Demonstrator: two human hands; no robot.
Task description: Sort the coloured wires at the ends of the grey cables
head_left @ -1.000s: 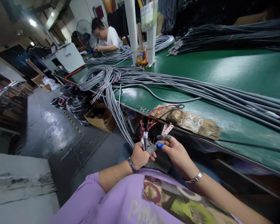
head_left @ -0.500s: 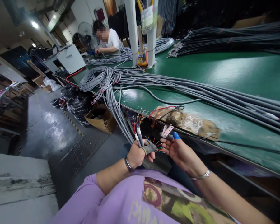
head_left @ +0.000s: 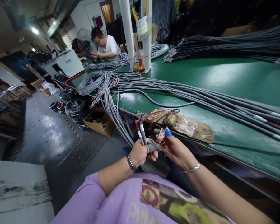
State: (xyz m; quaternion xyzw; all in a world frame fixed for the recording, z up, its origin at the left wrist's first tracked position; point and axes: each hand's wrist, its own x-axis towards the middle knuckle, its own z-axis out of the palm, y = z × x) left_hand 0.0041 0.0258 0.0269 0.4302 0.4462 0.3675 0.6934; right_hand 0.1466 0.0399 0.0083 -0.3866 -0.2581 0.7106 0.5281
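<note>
My left hand (head_left: 139, 153) is closed round a few grey cables (head_left: 143, 135). Two of the cable ends stand upright above the fist, with white bands and fanned coloured cores. Other coloured wires (head_left: 163, 148) stick out to the right past the grey-covered thumb. My right hand (head_left: 177, 150), with blue tape on its thumb, pinches a small pale pink tool (head_left: 161, 135) that looks like a wire stripper or clip. A dark grey cover sits on one of its fingertips. The right fingers are right beside the tips of the loose wires.
Long grey cables (head_left: 177, 90) lie along the green table (head_left: 214, 70), with a coiled bundle (head_left: 95, 81) at its left. A taped wooden block (head_left: 193, 127) sits at the near edge. A person (head_left: 107, 46) works at the back. A cardboard box (head_left: 100, 123) stands on the floor.
My right hand has moved left with the pink tool, closer to the wires at my left hand. The left hand keeps its hold on the cables. The view has shifted slightly.
</note>
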